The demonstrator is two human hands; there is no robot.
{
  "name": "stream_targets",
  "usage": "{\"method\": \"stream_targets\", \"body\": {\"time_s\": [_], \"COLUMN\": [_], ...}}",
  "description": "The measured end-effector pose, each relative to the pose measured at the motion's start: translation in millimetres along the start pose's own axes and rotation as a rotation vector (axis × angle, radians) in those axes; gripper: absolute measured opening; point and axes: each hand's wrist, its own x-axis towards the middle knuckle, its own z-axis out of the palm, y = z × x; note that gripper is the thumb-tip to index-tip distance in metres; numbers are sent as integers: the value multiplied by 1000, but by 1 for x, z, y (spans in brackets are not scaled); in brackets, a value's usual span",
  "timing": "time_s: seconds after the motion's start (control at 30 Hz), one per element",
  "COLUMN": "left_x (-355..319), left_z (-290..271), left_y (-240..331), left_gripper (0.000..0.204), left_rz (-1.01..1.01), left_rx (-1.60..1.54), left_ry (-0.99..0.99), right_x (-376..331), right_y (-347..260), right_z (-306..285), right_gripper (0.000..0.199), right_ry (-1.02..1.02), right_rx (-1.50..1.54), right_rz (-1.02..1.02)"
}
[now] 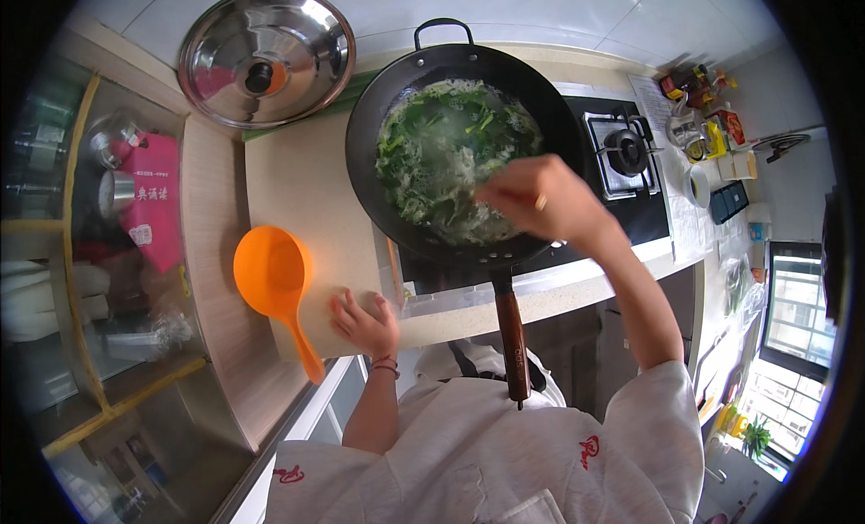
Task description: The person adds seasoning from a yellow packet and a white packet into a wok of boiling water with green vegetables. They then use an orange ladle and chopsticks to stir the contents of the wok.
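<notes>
A large black wok [368,173] with a brown wooden handle [514,344] sits over the stove, its handle toward me. Leafy greens in pale, cloudy broth [450,127] fill its bottom, with steam above. Over the wok's near right side is my right hand [545,198], slightly blurred, its fingers closed in a pinch. What they hold is hardly visible; a small brownish bit shows by the fingertips. My left hand [362,324] rests on the counter with fingers apart, holding nothing. Just left of it lies an orange ladle [267,270], apart from the fingers.
A shiny steel lid [306,37] with a black knob leans at the back left. Right of the wok is a bare gas burner [626,152]. Jars and bottles [694,118] stand farther right. Glass-fronted cabinets [117,326] border the counter's left side.
</notes>
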Motion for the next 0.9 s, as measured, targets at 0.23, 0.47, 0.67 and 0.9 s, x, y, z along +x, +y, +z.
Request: {"method": "stream_targets", "body": {"time_s": [0.23,0.47,0.67,0.9], "left_x": [2,-2,2,-3], "left_z": [-1,-1,-2,1], "left_y": [2,4,5,4], "left_gripper": [58,59,55,56], "left_rz": [-4,-40,-7,-26], "left_rx": [-31,-20,-89,-42], "left_ry": [3,-7,10,-3], "right_x": [40,40,71,97], "right_y": [-48,6,-23,32], "right_z": [-13,18,12,36], "right_gripper": [33,28,30,32], "right_ry": [-20,49,144,3], "right_rx": [66,-44,75,-114], "right_rz": [145,239,233,257]}}
